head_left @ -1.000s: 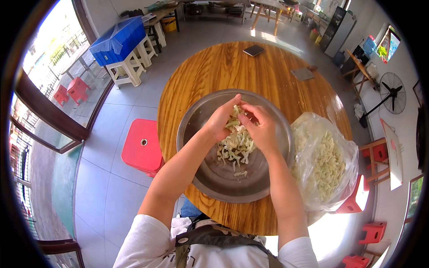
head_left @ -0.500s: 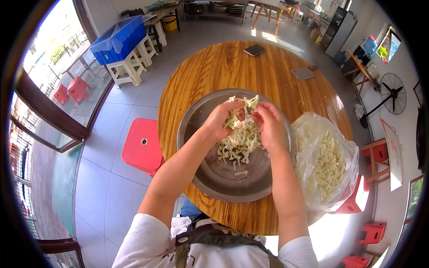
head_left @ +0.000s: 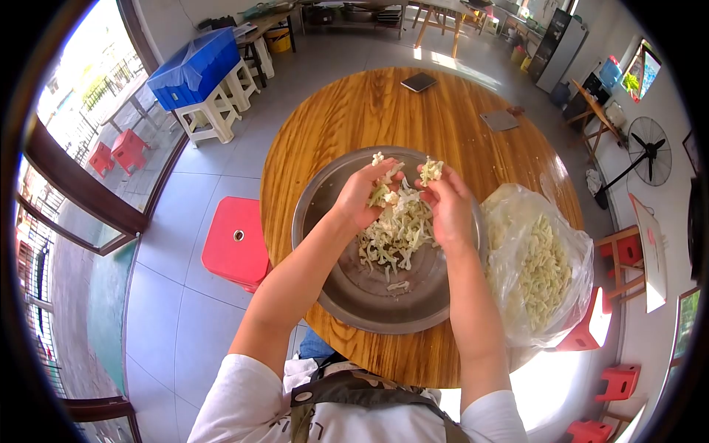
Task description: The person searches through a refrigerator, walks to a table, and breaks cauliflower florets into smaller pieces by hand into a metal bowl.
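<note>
A wide metal basin (head_left: 332,299) stands on the round wooden table, with a heap of pale cauliflower pieces (head_left: 395,236) in its middle. Over the basin's far half, my left hand (head_left: 363,196) is curled around some cauliflower florets (head_left: 380,195), and whitish bits show at its fingertips. My right hand (head_left: 449,203) pinches a small cauliflower floret (head_left: 430,171) between thumb and fingers. The two hands are a little apart, above the heap. Right of the basin sits a clear plastic bag (head_left: 506,214), filled with more pale cut pieces (head_left: 543,273).
The wooden table (head_left: 347,111) carries a dark flat object (head_left: 419,82) and a grey flat piece (head_left: 501,120) at its far side. A red stool (head_left: 235,240) stands left. A blue-covered box (head_left: 196,70) rests on white stools, and a fan (head_left: 650,151) stands right.
My hands have drawn apart, and the florets that were together between them are now separated, some in each hand. The basin and bag stay in place.
</note>
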The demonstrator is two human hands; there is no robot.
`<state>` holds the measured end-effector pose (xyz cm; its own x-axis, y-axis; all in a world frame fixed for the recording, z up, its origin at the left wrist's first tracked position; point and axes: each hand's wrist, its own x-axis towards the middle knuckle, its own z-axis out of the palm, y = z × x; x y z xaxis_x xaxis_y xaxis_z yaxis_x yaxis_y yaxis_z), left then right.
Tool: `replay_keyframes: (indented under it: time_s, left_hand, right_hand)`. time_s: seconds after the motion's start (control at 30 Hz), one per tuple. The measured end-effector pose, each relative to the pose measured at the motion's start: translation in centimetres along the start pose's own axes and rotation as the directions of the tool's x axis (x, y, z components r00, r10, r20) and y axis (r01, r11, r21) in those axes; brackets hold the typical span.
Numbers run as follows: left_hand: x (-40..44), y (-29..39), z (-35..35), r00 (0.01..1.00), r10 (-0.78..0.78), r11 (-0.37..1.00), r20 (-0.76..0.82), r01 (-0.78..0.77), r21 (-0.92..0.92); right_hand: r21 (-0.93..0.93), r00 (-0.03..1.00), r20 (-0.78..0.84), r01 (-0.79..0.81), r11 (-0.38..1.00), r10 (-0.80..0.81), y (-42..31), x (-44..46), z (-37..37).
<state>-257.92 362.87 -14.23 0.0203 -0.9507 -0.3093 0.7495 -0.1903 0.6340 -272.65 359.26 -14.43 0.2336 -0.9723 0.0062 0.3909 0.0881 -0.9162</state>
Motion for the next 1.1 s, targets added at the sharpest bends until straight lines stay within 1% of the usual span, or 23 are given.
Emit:
replay_keyframes:
  time_s: [0.1,0.17,0.27,0.37,0.4,0.5,0.57,0.7,0.8,0.9,1.0,1.1]
  left_hand:
    - [0.0,-0.1,0.0,1.0,0.021,0.999,0.012,-0.021,0.039]
    - [-0.3,-0.1,0.5,0.997,0.05,0.996,0.053,-0.054,0.076]
    - [-1.5,0.0,1.7,0.994,0.067,0.987,0.083,-0.078,0.139]
    - [-0.9,-0.5,1.3,0.988,0.11,0.96,0.104,-0.133,0.248]
    - [-0.5,-0.7,0.9,0.985,0.131,0.944,0.114,-0.159,0.289]
    - [0.1,-0.9,0.3,0.987,0.134,0.948,0.086,-0.153,0.278]
    - [-0.1,-0.6,0.3,0.991,0.103,0.968,0.084,-0.12,0.22]
    - [-0.6,-0.2,0.6,0.994,0.078,0.981,0.071,-0.089,0.171]
    - [-0.4,-0.3,-0.1,0.952,0.242,0.914,0.189,-0.289,0.286]
    - [-0.7,0.2,0.6,0.984,0.161,0.966,0.081,-0.174,0.19]
    - [-0.7,0.0,0.5,0.984,0.153,0.961,0.089,-0.169,0.22]
    - [-0.8,-0.1,0.8,0.986,0.14,0.971,0.086,-0.154,0.183]
  right_hand:
    - [-0.026,1.0,0.017,0.006,1.0,-0.005,0.1,0.0,-0.1]
    - [-0.063,1.0,0.024,0.017,0.998,-0.015,0.1,0.0,-0.1]
    - [-0.115,0.997,0.072,0.036,0.993,-0.028,0.1,-0.1,-0.1]
    - [-0.264,0.994,0.042,0.107,0.959,-0.099,0.6,0.0,-0.2]
    - [-0.287,0.988,0.049,0.153,0.946,-0.145,0.6,-0.1,-0.1]
    - [-0.337,0.962,0.075,0.271,0.901,-0.262,0.8,-0.2,0.0]
    - [-0.347,0.945,0.095,0.326,0.879,-0.313,1.1,-0.1,-0.2]
    - [-0.328,0.941,-0.027,0.311,0.892,-0.338,1.0,-0.1,-0.2]
    - [-0.323,0.937,-0.096,0.29,0.901,-0.336,1.1,0.4,-0.9]
    - [-0.42,0.954,-0.083,0.229,0.878,-0.288,0.8,0.1,-0.7]
    - [-0.442,0.95,0.051,0.298,0.846,-0.308,0.5,-0.3,0.5]
    - [-0.427,0.954,0.193,0.293,0.855,-0.231,0.0,-1.1,0.9]
